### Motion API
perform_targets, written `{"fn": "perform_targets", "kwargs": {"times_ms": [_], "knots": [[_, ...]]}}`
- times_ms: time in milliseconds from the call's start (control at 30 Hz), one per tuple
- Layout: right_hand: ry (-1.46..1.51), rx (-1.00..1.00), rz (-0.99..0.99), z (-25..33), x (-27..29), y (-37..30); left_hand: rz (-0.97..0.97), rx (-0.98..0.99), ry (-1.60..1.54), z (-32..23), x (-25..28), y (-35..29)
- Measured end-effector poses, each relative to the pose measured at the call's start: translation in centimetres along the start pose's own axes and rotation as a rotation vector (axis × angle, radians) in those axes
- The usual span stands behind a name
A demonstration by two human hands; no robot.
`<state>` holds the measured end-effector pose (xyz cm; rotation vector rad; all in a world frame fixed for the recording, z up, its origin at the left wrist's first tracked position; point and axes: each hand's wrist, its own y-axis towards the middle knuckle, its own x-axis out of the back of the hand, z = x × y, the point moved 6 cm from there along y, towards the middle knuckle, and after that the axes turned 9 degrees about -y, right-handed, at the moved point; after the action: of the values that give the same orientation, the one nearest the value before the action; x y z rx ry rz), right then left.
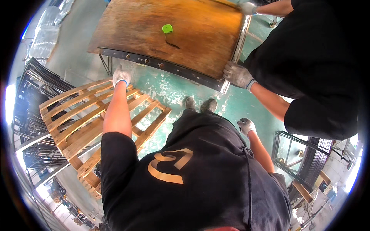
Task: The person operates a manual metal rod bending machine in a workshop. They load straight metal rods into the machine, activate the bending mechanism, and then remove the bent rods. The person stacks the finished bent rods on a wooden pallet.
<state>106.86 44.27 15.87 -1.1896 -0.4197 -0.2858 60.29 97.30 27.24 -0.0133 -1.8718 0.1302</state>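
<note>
head view: my left hand (pixel 121 76), in a white glove, is stretched out to the near edge of the table (pixel 169 46), at the dark steel rail (pixel 162 66) that runs under the brown wooden top. i cannot tell whether the fingers are curled round the rail or only pressed against it; the palm hides that. my right hand (pixel 246 125) hangs free by my hip, loosely half curled, holding nothing, well apart from the table.

just right of my left hand along the same rail, a co-worker's gloved hand (pixel 238 74) clasps the table's near corner, and their other hand (pixel 247 7) is on the far end of the side rail. a green tape measure (pixel 167 28) lies loose on the top, beyond my left hand. below and left of that hand sits a wooden pallet (pixel 96 123), with dark metal frames (pixel 34 100) stacked further left.

i judge the step to be taking hold of the table together. the tape could slide if the top tilts, so level handling and a second grip from my right hand seem called for.
</note>
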Motion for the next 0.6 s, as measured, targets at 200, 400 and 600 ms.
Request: {"fn": "perform_targets", "kwargs": {"times_ms": [200, 400, 600], "knots": [[-0.012, -0.022, 0.015, 0.7, -0.3, 0.7, 0.290, -0.016, -0.076, 4.6, -8.3, -4.5], [-0.026, -0.033, 0.030, 0.7, -0.5, 1.3, 0.491, 0.102, -0.268, 3.9, -12.7, -14.3], [-0.078, -0.017, 0.029, 2.6, 0.0, 0.4, 0.740, 0.175, -0.148, 2.4, -16.1, -23.3]]}}
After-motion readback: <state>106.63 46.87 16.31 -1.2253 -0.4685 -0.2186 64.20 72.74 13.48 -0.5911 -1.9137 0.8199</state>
